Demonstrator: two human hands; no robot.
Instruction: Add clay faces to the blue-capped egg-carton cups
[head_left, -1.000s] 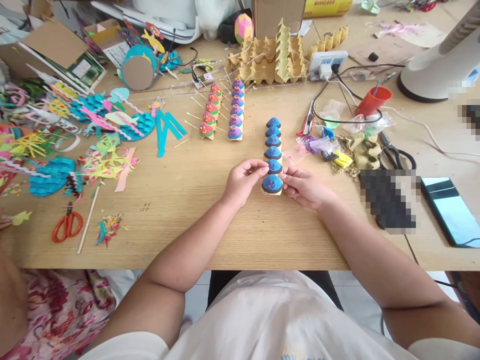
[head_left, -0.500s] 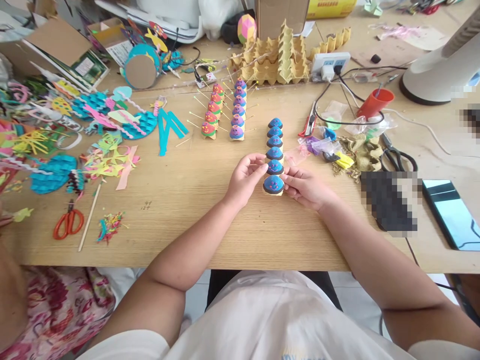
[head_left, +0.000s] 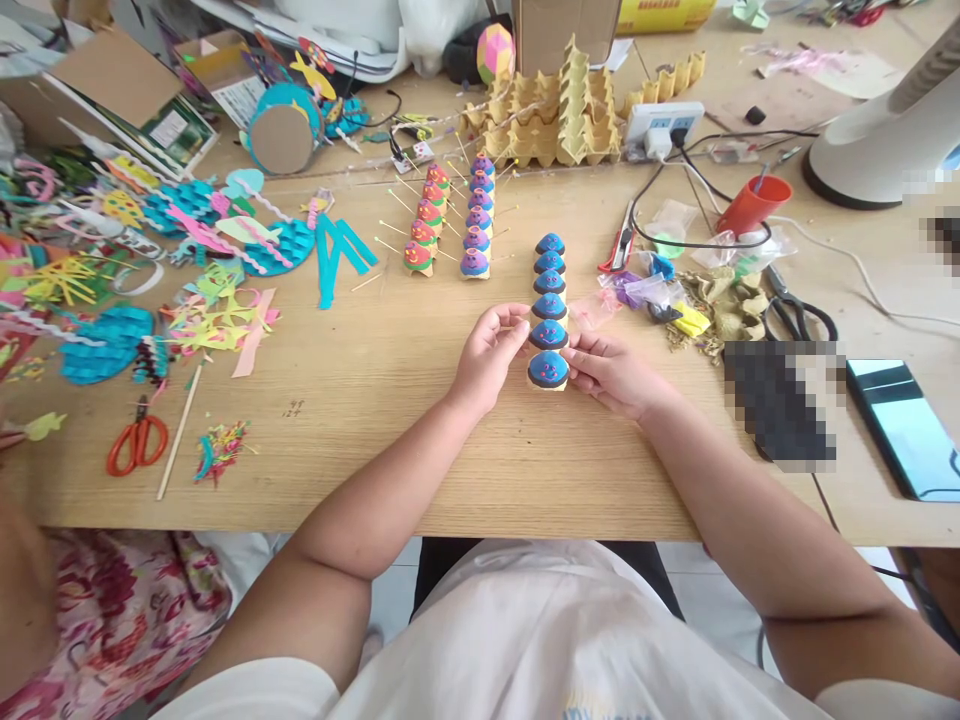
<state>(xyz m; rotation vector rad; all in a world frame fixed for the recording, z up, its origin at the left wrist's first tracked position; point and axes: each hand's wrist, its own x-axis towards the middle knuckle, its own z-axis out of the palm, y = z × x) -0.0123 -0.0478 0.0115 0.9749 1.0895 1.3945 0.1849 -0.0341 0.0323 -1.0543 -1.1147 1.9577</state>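
Observation:
A row of several blue domes with dark rims, the blue caterpillar [head_left: 549, 308], lies lengthwise in front of me on the table. The nearest dome has a small pink face. My left hand [head_left: 491, 350] is at its left side, thumb and fingers pinched near the second dome from the front. At the right side, my right hand [head_left: 606, 368] has its fingertips against the pale base between the two nearest domes. Farther back to the left stand a purple caterpillar [head_left: 478, 215] and a red-and-green caterpillar [head_left: 426, 222], both with pins sticking out.
Orange scissors [head_left: 137, 440], a stick [head_left: 180, 430] and paper scraps lie left, beside another person's arm. Egg cartons [head_left: 540, 120] stand behind. A red cup [head_left: 754, 203], clay bags, black scissors [head_left: 799, 310] and a phone [head_left: 907, 430] are right.
My left thumb has drawn back slightly to the left from the blue caterpillar's side. The blue caterpillar and my right hand have hardly moved.

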